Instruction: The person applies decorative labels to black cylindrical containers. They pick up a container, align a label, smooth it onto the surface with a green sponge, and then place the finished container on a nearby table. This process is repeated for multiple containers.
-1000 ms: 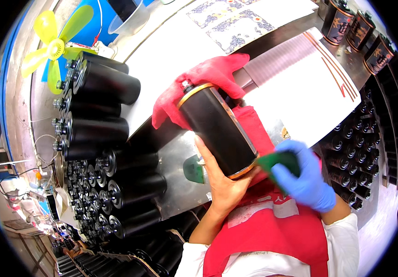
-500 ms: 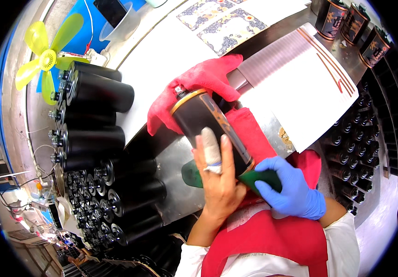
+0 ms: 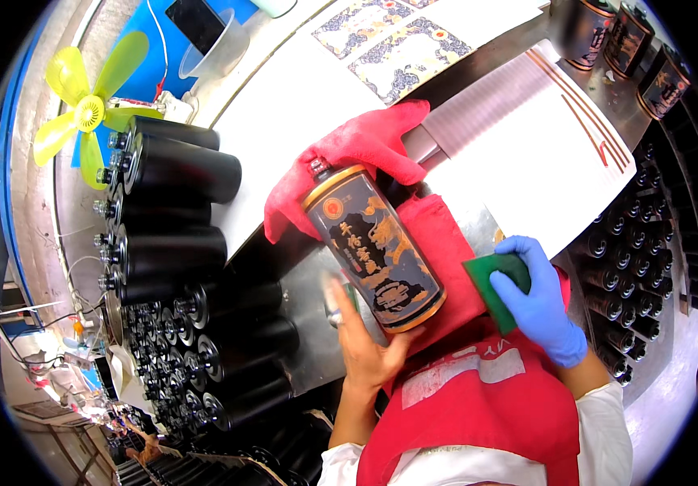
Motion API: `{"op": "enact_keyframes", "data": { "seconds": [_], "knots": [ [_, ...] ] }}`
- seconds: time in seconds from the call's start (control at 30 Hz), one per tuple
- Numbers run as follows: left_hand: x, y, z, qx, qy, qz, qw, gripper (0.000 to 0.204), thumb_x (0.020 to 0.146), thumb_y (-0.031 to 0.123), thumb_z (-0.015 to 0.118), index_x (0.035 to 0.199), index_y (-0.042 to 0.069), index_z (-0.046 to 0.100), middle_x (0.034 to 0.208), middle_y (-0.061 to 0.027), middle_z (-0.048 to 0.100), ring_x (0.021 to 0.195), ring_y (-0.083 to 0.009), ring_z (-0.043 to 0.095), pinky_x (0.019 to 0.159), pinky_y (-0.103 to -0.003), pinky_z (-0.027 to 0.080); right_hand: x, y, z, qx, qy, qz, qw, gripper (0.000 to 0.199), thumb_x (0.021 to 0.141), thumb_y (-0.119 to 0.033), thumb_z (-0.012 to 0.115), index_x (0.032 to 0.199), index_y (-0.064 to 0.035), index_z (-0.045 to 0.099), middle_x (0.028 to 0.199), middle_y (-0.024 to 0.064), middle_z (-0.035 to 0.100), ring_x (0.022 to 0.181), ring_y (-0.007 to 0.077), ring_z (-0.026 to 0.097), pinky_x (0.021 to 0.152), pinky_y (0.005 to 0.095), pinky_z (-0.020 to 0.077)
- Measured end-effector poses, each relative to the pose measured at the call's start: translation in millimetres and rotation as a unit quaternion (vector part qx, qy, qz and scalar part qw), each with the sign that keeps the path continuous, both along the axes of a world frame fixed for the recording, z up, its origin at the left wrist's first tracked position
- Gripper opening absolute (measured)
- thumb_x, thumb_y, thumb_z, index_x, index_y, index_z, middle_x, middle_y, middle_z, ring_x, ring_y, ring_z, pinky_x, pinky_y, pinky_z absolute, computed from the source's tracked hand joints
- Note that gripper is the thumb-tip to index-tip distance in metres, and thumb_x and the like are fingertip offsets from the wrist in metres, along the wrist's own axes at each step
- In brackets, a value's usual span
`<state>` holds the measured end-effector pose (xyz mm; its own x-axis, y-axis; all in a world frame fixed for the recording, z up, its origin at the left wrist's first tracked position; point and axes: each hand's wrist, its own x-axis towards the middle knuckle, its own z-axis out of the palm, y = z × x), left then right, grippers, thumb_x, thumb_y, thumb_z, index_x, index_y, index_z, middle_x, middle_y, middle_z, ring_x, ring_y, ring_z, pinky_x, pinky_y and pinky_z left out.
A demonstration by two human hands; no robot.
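A black bottle [image 3: 375, 243] with gold bands and a black-and-gold label facing up lies tilted on red cloth [image 3: 349, 138], its neck toward the far left. My left hand [image 3: 361, 348] is at its lower end, thumb by the base, fingers stretched out along the left side and partly smeared by motion. It wears a finger cover. In a blue glove, my right hand [image 3: 543, 304] pinches a flat green scraper [image 3: 496, 283], held to the right of the bottle and apart from it.
Plain black bottles [image 3: 179, 170] are stacked on the left beside a yellow-green fan [image 3: 88, 113]. White label sheets [image 3: 527, 178] lie at the right, printed sheets [image 3: 406, 61] at the back. Finished bottles [image 3: 663, 81] stand far right, above racks of dark bottles [image 3: 620, 275].
The bottle has turned so its label faces up. My left hand has shifted off its top to the lower left side. My right hand has moved right and up with the scraper.
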<state>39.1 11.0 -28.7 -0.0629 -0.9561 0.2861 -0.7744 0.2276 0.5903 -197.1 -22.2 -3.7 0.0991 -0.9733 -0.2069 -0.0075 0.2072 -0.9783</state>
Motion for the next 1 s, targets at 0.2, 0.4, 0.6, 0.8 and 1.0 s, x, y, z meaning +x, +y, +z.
{"op": "enact_keyframes", "data": {
  "seconds": [0.2,0.4,0.6,0.8,1.0],
  "knots": [
    [-30.8,-14.3,17.3,0.007,-0.006,-0.041,0.999,0.115,0.064,-0.003,0.077,0.142,-0.008,-0.008,0.115,-0.0213,0.054,0.097,-0.0289,0.059,0.089,-0.034,0.045,26.5,11.4,21.4,-0.136,0.063,0.133,0.980,0.028,0.084,-0.006,0.061,0.110,-0.0039,0.051,0.096,0.0120,0.064,0.086,0.0170,0.066,0.073,0.0280,0.0517],
    [-7.8,-3.3,-12.2,0.077,0.179,-0.059,0.979,0.121,0.064,-0.001,0.079,0.142,-0.005,-0.013,0.139,-0.0189,0.032,0.119,-0.0267,0.044,0.100,-0.034,0.036,9.4,7.1,-23.0,-0.051,0.085,0.051,0.994,0.030,0.085,-0.006,0.060,0.112,-0.0017,0.048,0.099,0.0104,0.060,0.089,0.0134,0.060,0.080,0.0268,0.0482],
    [-29.4,-11.4,21.1,-0.023,0.022,-0.034,0.999,0.111,0.067,0.008,0.077,0.145,-0.001,-0.001,0.145,-0.0237,0.025,0.134,-0.0335,0.027,0.109,-0.038,0.020,6.9,7.8,16.4,-0.144,0.109,0.098,0.979,0.029,0.084,-0.005,0.060,0.111,-0.0026,0.050,0.098,0.0112,0.060,0.078,0.0210,0.064,0.072,0.0277,0.0513],
    [-39.6,-28.5,41.4,0.007,-0.180,-0.037,0.983,0.087,0.067,0.025,0.077,0.137,-0.005,0.035,0.142,-0.0331,0.027,0.137,-0.0460,0.017,0.106,-0.057,-0.013,13.0,12.6,4.4,-0.046,0.011,0.080,0.996,0.032,0.084,-0.012,0.064,0.113,-0.0061,0.051,0.099,0.0112,0.064,0.087,0.0197,0.066,0.076,0.0296,0.0519],
    [-24.3,-9.2,20.5,-0.034,-0.197,0.006,0.980,0.097,0.069,0.029,0.078,0.136,-0.015,0.024,0.142,-0.0308,0.028,0.135,-0.0474,0.019,0.107,-0.057,-0.009,9.1,10.3,-16.8,-0.006,0.007,0.072,0.997,0.031,0.086,-0.011,0.061,0.114,-0.0046,0.049,0.105,0.0128,0.060,0.096,0.0173,0.062,0.081,0.0286,0.0490]
  ]
}}
